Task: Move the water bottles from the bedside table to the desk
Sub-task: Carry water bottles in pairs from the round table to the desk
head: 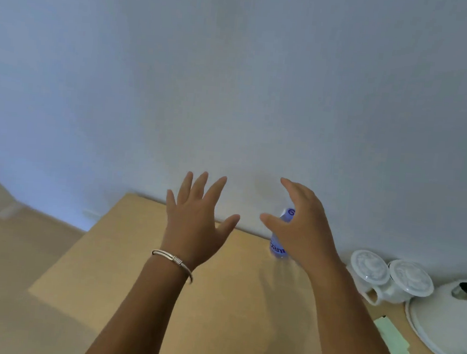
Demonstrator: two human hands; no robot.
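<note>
There it was: the clear plastic water bottle with the blue label [278, 243] stood on the light wooden desk [140, 259], near the back edge by the pale wall [235, 78], and most of it sat hidden behind the right hand [302, 228]. That hand hovered just in front of the bottle, thumb and fingers spread in a loose curve, gripping nothing; whether the palm touched the plastic could not be told. The left hand [197, 219] was up beside it, well clear of the bottle, fingers straight and fanned, with a silver bangle [174, 260] on the wrist. Off to the right on the desk stood two white lidded cups [390, 272] side by side, a white round appliance [451, 323] and a pale green slip of paper [391, 339].
</note>
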